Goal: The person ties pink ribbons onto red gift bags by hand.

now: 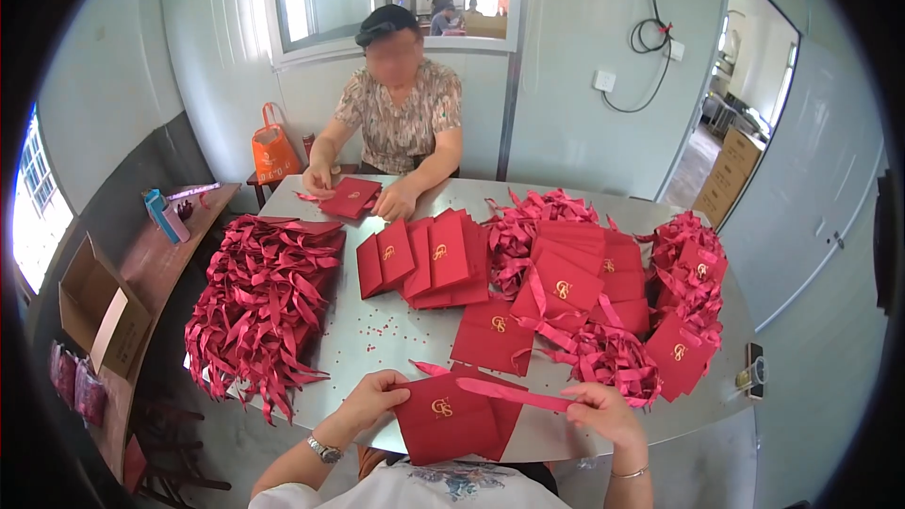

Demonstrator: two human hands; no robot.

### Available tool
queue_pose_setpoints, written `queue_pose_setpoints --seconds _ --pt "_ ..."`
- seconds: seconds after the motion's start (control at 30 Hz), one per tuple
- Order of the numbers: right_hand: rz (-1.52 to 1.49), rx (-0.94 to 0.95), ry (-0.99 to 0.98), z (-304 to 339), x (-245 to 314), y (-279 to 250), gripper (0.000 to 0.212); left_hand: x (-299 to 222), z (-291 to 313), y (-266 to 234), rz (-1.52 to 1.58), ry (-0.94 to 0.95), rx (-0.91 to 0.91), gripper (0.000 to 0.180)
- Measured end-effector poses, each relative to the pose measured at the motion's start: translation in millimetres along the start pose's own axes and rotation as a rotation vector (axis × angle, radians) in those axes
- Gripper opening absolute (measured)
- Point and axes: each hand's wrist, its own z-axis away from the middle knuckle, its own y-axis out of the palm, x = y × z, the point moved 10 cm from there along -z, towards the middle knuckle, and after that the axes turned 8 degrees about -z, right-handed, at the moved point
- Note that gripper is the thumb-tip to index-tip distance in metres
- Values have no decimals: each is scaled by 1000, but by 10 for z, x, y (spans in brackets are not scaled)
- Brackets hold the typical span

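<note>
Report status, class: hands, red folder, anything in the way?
Left hand gripping red folder. Right hand pinching pink ribbon. Ribbon heap close beyond right hand, not blocking folder.

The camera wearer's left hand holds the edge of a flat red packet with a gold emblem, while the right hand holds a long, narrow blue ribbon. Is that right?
Not quite: the long, narrow ribbon is pinkish-red, not blue, as the head view shows. The right hand does hold it, and the left hand holds the flat red packet.

At lower centre, the red packet (441, 434) looks like matt paper, its ribbon (514, 394) glossy satin cloth; the tabletop (561, 438), smooth metal.
</note>
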Motion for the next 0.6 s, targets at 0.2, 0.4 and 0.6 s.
queue_pose_setpoints --seconds 0.2,0.4,0.6 --pt "-432 43 -331 -6 257 58 29 26 -40 82 -51 -62 14 9" --pt "-707 148 -456 -85 357 198 23 3 11 62 14 -30 4 9" --pt "-573 2 -765 -37 749 331 21 -60 159 148 -8 -3 1 13"
